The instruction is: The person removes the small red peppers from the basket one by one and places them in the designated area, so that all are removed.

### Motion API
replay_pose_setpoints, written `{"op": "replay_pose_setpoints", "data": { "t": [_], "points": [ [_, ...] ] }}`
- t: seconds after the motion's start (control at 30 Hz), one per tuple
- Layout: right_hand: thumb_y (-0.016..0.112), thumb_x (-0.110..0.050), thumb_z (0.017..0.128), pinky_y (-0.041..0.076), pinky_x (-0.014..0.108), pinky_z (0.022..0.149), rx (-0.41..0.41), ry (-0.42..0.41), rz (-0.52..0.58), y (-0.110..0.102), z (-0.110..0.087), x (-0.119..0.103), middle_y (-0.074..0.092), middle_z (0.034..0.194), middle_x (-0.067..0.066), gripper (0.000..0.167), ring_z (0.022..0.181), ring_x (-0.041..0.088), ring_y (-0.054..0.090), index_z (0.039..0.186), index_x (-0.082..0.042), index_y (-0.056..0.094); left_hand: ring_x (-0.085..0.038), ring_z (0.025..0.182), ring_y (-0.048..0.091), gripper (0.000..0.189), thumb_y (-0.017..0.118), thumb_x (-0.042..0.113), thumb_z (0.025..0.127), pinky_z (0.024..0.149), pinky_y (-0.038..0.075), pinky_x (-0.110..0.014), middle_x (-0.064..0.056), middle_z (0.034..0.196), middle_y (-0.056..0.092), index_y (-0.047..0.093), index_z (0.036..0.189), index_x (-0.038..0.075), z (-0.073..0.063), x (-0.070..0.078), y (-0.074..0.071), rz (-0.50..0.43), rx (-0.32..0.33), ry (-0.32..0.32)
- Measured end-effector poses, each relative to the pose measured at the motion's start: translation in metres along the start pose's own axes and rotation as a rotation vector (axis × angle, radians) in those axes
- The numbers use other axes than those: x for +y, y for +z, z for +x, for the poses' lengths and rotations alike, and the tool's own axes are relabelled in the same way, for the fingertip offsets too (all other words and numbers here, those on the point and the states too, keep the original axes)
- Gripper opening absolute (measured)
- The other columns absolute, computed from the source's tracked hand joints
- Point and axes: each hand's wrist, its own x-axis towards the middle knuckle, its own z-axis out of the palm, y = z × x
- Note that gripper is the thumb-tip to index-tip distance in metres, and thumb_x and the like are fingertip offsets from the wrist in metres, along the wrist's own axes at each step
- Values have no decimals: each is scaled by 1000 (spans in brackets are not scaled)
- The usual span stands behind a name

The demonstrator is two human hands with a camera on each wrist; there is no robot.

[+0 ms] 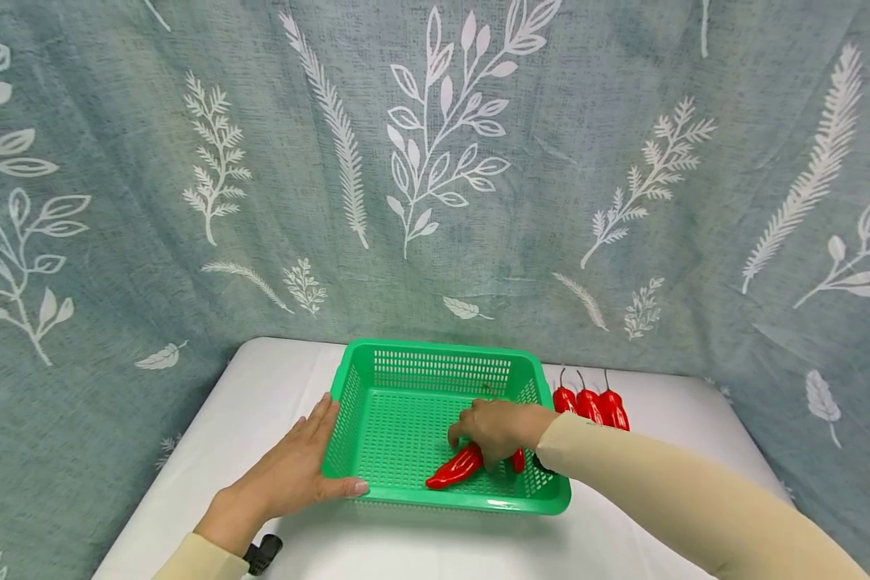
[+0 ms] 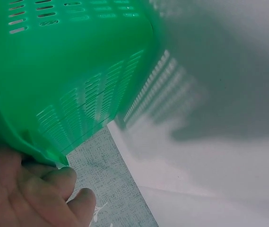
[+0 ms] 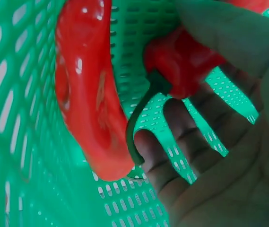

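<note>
A green plastic basket [image 1: 445, 501] with slotted walls stands on the white table. My left hand [image 1: 293, 463] rests against its left front corner, fingers straight along the left side and thumb on the front rim. In the left wrist view those fingers [image 2: 61, 182] lie just under the rim. My right hand [image 1: 496, 427] reaches into the basket's right part and holds a glossy red chili pepper [image 1: 455, 469] near its stem end, between thumb and fingers. Another red chili pepper [image 3: 89, 94] lies beside it along the right wall, mostly hidden by the hand in the head view.
Outside the basket on the right, three red chili peppers [image 1: 590, 405] lie in a row with stems pointing away; my right forearm passes in front of them. A grey-green curtain [image 1: 544, 201] with white leaf prints hangs behind the table [image 1: 275, 387].
</note>
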Motion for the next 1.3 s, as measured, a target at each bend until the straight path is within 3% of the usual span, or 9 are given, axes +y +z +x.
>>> {"op": "replay_pose_setpoints", "data": {
  "t": [0.2,0.43,0.57,0.8,1.07,1.3],
  "points": [
    [90,-8,81,55,26,77,-17,39,90,-1,-2,1,67,97,-9,50,90,10,58,121,-29,69,-46,161,19,131,69,80,83,127,25,-64,-22,176,5,13,167,-3,0,1,1,9,3,0],
    [87,-6,83,55,27,79,15,42,290,-15,-11,11,67,105,-8,54,93,10,59,130,-21,65,-46,160,20,132,67,82,83,127,26,-64,-22,177,4,12,167,-3,-1,0,0,8,2,2],
    [87,-7,82,55,29,78,41,17,357,-21,-18,17,68,107,-4,47,93,11,59,123,-18,67,-47,160,20,132,67,82,83,126,26,-65,-21,177,4,12,168,-3,-1,0,0,4,2,0],
    [89,-12,81,52,29,70,87,4,424,-25,-28,23,66,92,-8,28,85,12,59,95,-22,68,-48,159,21,133,66,84,82,126,27,-65,-22,177,5,13,167,-3,-1,1,1,7,13,5],
    [75,3,81,53,29,66,96,-20,471,-26,-33,28,66,92,-2,28,82,15,59,99,-17,69,-49,159,23,132,67,83,83,125,28,-66,-23,176,6,13,167,-4,-1,1,2,6,16,14],
    [79,4,82,56,30,72,150,-36,528,-25,-35,28,67,97,0,31,86,15,61,104,-14,67,-49,159,22,133,64,86,82,125,28,-66,-22,177,5,13,167,-3,-1,0,3,13,16,11]
  ]
}}
